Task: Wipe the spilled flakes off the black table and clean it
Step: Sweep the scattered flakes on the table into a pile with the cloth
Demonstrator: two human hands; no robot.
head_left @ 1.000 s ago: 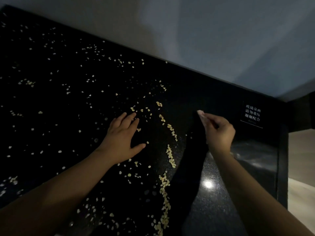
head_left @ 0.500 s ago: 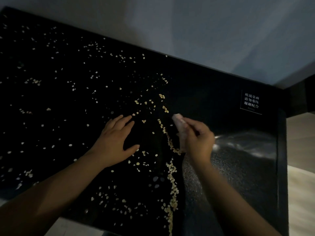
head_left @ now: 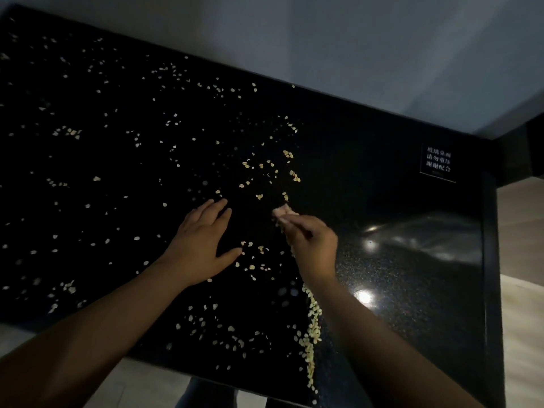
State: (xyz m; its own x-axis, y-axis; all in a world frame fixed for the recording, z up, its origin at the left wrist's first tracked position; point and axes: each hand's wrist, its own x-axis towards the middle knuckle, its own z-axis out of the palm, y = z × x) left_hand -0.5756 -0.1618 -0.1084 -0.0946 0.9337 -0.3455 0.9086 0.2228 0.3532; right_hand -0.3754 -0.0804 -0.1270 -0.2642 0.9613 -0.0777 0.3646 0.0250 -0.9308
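Counting one black table point(head_left: 426, 304), one left hand point(head_left: 200, 248), one right hand point(head_left: 312, 245), one wad point(head_left: 282, 212), one label point(head_left: 438, 163) at 2 o'clock. Flakes point(head_left: 250, 267) lying beyond count; one heaped line point(head_left: 312, 328) at 5 o'clock.

The black table point(head_left: 412, 304) looks polished, glossy and finely speckled; the flakes point(head_left: 312, 328) look dry and matt; the wad point(head_left: 283, 212) looks soft, cloth-like.

Black table point(head_left: 412, 290), glossy, speckled: pale flakes point(head_left: 288, 154) scattered over L & centre; dense flake ridge point(head_left: 314, 334) toward front edge; glare at R. Pale wad point(head_left: 284, 212) mid-table, pinched by right hand point(head_left: 312, 245).
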